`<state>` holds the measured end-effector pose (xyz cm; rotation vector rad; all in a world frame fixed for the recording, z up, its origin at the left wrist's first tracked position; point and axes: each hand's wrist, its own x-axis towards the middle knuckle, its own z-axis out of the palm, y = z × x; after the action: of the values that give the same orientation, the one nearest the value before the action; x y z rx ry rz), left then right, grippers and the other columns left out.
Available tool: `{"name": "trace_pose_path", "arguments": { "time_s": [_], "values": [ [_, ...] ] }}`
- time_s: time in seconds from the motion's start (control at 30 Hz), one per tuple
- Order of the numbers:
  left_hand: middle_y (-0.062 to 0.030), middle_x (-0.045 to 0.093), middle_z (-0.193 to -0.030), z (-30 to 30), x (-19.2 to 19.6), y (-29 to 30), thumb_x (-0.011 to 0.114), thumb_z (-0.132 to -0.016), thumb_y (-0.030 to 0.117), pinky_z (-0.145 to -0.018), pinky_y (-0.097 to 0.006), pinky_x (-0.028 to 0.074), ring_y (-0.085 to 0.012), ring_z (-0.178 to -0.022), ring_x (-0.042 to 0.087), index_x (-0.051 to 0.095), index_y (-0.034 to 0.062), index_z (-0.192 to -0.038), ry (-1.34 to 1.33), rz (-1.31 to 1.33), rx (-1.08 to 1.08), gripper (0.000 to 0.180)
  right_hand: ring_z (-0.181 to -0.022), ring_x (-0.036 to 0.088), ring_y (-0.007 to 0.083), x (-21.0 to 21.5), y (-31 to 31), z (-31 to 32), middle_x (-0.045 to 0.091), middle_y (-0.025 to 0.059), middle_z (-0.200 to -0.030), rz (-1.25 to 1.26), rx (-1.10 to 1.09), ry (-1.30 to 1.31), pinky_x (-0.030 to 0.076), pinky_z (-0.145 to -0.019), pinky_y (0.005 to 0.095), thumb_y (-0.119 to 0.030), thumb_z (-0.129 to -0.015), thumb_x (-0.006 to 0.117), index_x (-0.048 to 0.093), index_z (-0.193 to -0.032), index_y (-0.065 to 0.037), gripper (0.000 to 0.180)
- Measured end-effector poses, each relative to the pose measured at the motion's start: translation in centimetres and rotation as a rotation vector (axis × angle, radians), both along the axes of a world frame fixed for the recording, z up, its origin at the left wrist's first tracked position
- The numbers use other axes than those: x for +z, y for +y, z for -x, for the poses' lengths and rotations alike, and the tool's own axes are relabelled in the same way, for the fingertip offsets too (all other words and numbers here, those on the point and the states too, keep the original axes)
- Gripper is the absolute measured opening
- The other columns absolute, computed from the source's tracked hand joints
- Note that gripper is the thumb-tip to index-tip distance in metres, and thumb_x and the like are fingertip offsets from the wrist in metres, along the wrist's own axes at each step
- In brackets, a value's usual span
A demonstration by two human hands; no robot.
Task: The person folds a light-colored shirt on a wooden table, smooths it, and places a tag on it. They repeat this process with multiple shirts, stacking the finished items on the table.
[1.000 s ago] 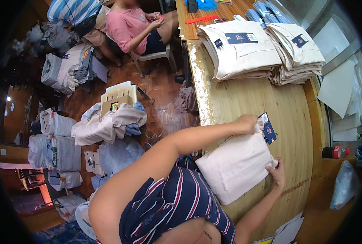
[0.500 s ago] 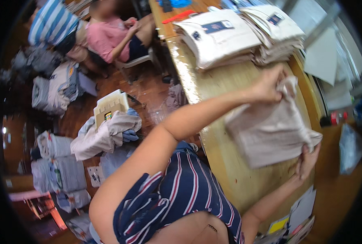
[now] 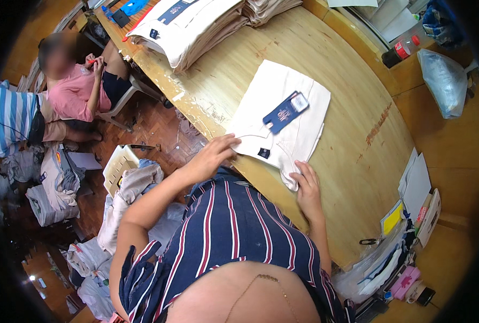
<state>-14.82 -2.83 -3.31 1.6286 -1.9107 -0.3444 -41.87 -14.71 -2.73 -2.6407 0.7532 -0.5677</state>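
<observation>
Folded cream garment (image 3: 282, 116) lies flat on the wooden table (image 3: 352, 161), near edge of the table, right in front of the person. Blue hang tag (image 3: 286, 111) with a white end sits on top of it, slanted; a small dark label (image 3: 263, 153) shows nearer the hem.

Left hand (image 3: 212, 156) rests on the garment's near-left corner, fingers spread flat and pressing the cloth, not gripping. Right hand (image 3: 306, 185) is at the near-right corner, fingers curled over the cloth edge; can't tell if it's a real pinch or just resting on it.

Far left on the table: stack of folded cream garments (image 3: 196, 27) with blue tags, a second stack (image 3: 269, 6) just right of it, partly cut off by the frame. Well apart from the one in hand.

Far right, beyond the table: a dark bottle with a red cap (image 3: 396, 52) lying tilted, and a clear plastic bag (image 3: 445, 81) next to it. Near right edge: white papers (image 3: 417, 183), a yellow pad (image 3: 392, 218), pink item (image 3: 406, 281), misc clutter, too small to identify.

Left of the table, on the floor side: another person in a pink top (image 3: 75, 89) sitting on a chair, hands up near the chest. Heaps of clothes (image 3: 132, 188) and bundled packs (image 3: 51, 183) are spread on the wooden floor near that side.
</observation>
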Motion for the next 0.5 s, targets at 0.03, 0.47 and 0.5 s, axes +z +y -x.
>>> {"name": "trace_pose_path", "arguments": {
  "time_s": [0.03, 0.47, 0.5],
  "values": [
    [-0.0135, 0.054, -0.1, 0.0, 0.6, 0.8, 0.051, -0.063, -0.006, -0.093, -0.039, 0.034, -0.028, -0.109, 0.045, 0.054, 0.003, -0.087, -0.003, -0.077, -0.011, 0.025, -0.089, 0.056, 0.0267, 0.1, 0.1, 0.4, 0.058, 0.0133, -0.097, -0.067, -0.043, -0.035, 0.043, -0.08, 0.0342, 0.008, -0.07, 0.048, 0.058, -0.087, 0.0, 0.021],
    [-0.0155, 0.052, -0.088, 2.8, 1.3, -7.7, 0.048, -0.073, -0.002, -0.076, -0.035, 0.042, -0.031, -0.086, 0.051, 0.054, 0.0004, -0.09, 0.232, 0.015, 0.38, 0.018, -0.112, 0.039, 0.0229, 3.7, -10.0, -8.1, 0.044, 0.0064, -0.118, -0.145, 0.187, 0.209, 0.027, -0.096, 0.0397, -0.002, -0.065, 0.062, 0.049, -0.114, -0.014, 0.051],
    [-0.0156, 0.052, -0.09, 2.6, 0.8, -7.8, 0.048, -0.073, -0.002, -0.077, -0.035, 0.041, -0.0308, -0.087, 0.051, 0.055, 0.0007, -0.091, 0.284, -0.007, 0.374, 0.019, -0.112, 0.038, 0.0234, 4.0, -10.3, -8.5, 0.043, 0.006, -0.119, -0.225, 0.211, 0.302, 0.026, -0.097, 0.0398, -0.002, -0.063, 0.064, 0.048, -0.115, -0.015, 0.056]
  ]
}}
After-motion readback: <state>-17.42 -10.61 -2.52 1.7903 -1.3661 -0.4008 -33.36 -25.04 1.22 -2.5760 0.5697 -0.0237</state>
